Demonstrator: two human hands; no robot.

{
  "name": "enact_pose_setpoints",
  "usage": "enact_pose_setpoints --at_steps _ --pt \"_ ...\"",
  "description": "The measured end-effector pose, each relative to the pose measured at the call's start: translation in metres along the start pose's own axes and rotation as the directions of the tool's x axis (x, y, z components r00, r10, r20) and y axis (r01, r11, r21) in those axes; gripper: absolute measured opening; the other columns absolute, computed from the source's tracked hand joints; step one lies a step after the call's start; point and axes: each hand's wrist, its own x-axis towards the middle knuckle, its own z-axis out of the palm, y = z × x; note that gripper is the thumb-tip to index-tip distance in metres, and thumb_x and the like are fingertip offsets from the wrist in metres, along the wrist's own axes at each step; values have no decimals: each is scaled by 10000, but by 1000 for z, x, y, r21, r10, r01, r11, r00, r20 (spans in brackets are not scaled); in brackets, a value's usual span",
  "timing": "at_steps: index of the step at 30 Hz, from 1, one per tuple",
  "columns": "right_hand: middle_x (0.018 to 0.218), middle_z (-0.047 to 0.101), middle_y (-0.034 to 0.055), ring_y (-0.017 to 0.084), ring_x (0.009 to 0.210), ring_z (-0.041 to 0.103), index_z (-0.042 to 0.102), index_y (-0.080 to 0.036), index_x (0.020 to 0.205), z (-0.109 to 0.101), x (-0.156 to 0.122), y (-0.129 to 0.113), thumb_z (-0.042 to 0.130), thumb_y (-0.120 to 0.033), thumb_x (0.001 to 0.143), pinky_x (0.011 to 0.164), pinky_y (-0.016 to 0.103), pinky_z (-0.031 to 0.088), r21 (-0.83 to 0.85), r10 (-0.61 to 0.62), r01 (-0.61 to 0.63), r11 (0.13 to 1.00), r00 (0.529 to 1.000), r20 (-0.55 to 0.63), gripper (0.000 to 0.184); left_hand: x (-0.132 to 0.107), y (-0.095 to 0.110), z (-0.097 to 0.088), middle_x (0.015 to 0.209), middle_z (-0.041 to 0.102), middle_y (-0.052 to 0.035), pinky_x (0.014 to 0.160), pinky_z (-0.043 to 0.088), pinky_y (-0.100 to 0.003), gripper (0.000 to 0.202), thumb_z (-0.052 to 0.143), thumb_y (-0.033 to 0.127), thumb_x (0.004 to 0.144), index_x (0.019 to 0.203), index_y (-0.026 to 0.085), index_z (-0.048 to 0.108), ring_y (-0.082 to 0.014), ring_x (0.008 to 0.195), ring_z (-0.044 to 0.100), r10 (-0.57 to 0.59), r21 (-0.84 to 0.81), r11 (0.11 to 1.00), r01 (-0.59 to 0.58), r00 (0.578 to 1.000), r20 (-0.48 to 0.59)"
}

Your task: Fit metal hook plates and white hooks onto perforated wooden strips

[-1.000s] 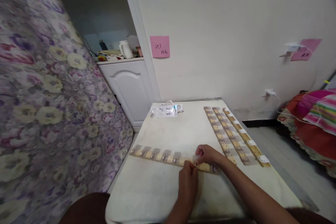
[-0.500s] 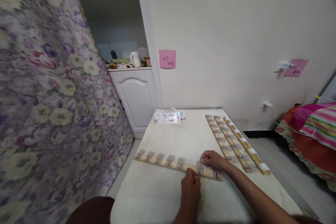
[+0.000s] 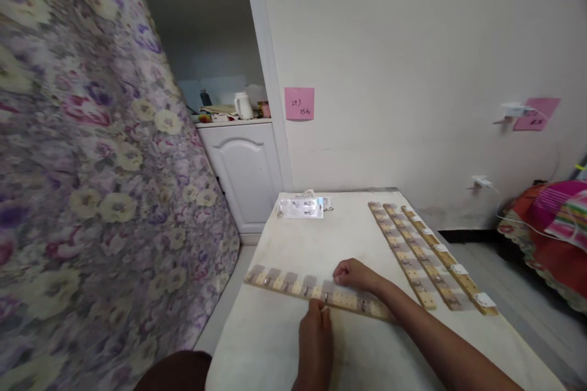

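Note:
A long wooden strip with rows of small holes (image 3: 296,288) lies across the table in front of me. Clear cards with small metal pieces (image 3: 309,289) stand along it at intervals. My left hand (image 3: 316,327) is at the strip's front edge, close to one of these pieces, its fingers pinched together; whatever is between them is too small to name. Behind the strip, my right hand (image 3: 355,274) has curled fingers beside the same card, and I cannot make out what they hold. The right forearm covers the strip's right end.
Three similar strips lie at the table's right: two with clear cards (image 3: 403,258) and one with white round pieces (image 3: 458,269). A clear package with small metal items (image 3: 300,208) lies at the back. A floral curtain (image 3: 105,195) hangs at the left.
Both hands have moved left along the strip, from the gap right of the fifth piece to beside it. The view has turned slightly left.

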Motion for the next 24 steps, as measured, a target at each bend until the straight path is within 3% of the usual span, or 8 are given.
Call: enact_pose_setpoints --at_steps 4,12,24 --pt "558 626 -21 92 547 499 698 -140 649 9 9 0 629 -194 626 519 190 341 -22 44 -43 999 998 52 90 6 2 2 733 651 -28 607 369 -243 137 372 232 877 767 231 454 -167 673 597 1 32 999 -2 1000 23" --pt "512 593 -30 81 530 479 644 -137 559 20 15 5 621 -138 564 503 187 307 -29 114 -114 993 993 14 23 11 2 4 723 662 -27 577 336 -244 186 342 279 902 762 240 457 -173 658 594 -12 119 993 6 999 49" --pt "419 446 -69 67 483 376 575 -147 479 10 12 0 577 -107 543 473 199 255 -16 137 -137 990 988 77 76 10 9 4 751 665 -22 601 338 -246 226 326 321 908 769 242 486 -181 709 609 10 195 980 -30 995 101"
